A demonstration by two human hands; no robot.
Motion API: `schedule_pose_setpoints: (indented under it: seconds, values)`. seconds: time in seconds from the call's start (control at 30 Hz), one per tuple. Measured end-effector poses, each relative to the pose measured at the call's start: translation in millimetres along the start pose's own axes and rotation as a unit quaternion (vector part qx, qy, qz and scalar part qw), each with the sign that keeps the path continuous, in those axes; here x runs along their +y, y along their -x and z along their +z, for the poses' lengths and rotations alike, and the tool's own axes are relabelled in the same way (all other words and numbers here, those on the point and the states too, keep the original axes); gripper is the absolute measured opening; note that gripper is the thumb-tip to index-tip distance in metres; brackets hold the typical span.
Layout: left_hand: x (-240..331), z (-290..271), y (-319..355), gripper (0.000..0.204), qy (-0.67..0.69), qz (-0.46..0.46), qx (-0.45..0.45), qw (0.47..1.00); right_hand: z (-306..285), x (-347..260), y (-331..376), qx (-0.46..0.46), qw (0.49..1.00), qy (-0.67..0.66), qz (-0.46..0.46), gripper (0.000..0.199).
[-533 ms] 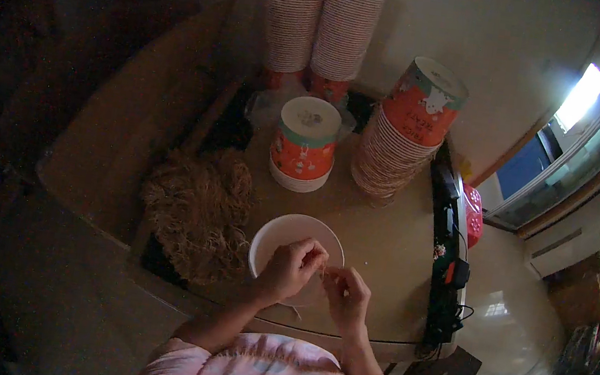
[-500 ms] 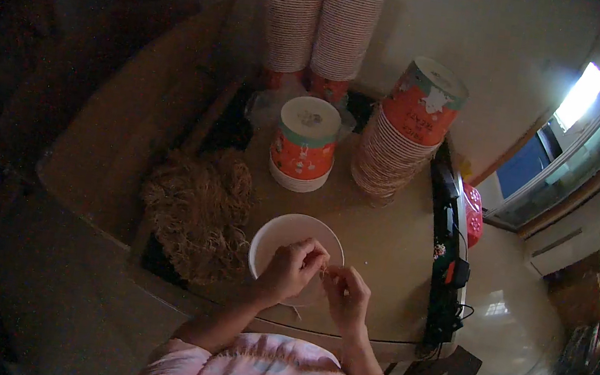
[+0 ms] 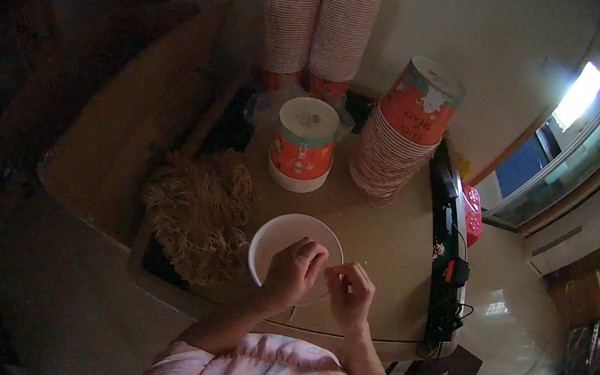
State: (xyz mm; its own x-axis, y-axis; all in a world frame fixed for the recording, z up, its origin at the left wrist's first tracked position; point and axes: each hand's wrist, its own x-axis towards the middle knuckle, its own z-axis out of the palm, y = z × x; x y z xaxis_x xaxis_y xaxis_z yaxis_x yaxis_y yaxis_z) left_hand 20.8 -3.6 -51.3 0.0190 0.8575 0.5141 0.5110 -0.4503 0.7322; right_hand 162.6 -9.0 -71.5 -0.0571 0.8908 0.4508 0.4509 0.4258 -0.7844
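Note:
A white-lined paper bucket [image 3: 268,245] stands mouth up at the front of the table. Over its near rim, my left hand [image 3: 295,271] and my right hand [image 3: 351,293] face each other with fingertips pinched. Between them they seem to hold a thin length of twine, mostly hidden by the fingers. A pale strand end [image 3: 293,314] hangs under my left wrist at the table edge. Left of the bucket lies a big tangled heap of brown twine [image 3: 199,216].
Behind the bucket stands a short upside-down stack of orange and green paper buckets [image 3: 304,154]. A taller stack with twine at its rims [image 3: 399,143] leans at the right. Two wrapped stacks [image 3: 288,29] rise by the wall. A black device with cables [image 3: 458,273] sits on the right edge.
My hands have drawn slightly apart, with the right moving a little right. The pale strand end below my left wrist has shifted and hangs more upright.

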Motion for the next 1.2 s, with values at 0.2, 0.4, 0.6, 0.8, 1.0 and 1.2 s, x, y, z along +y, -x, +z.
schedule_pose_setpoints:
  seconds: [0.2, 0.4, 0.6, 0.8, 1.0, 1.2]
  values:
    - [1, -4, -2, 0.010, 0.107, -0.081, -0.073, 0.988, -7, -14, -4, -0.014, 0.991, -0.094, 0.099, 0.005]
    - [1, -9, -2, 0.014, 0.163, -0.123, -0.167, 0.964, -11, 3, -11, -0.009, 0.986, -0.145, 0.079, 0.005]
    - [-4, -7, 0, 0.014, 0.300, -0.230, -0.195, 0.905, -13, 4, -13, -0.012, 0.990, -0.134, 0.040, 0.008]
    - [-3, -17, -6, 0.010, 0.432, -0.289, -0.194, 0.832, -9, 0, -15, -0.005, 0.997, -0.030, -0.074, 0.010]
    - [2, -43, -12, 0.012, 0.551, -0.277, -0.160, 0.771, -9, 20, -7, -0.011, 0.999, -0.013, -0.048, 0.010]
    - [-6, -59, -10, 0.011, 0.524, -0.318, -0.137, 0.778, -10, 29, -5, -0.009, 0.998, -0.028, -0.050, 0.008]
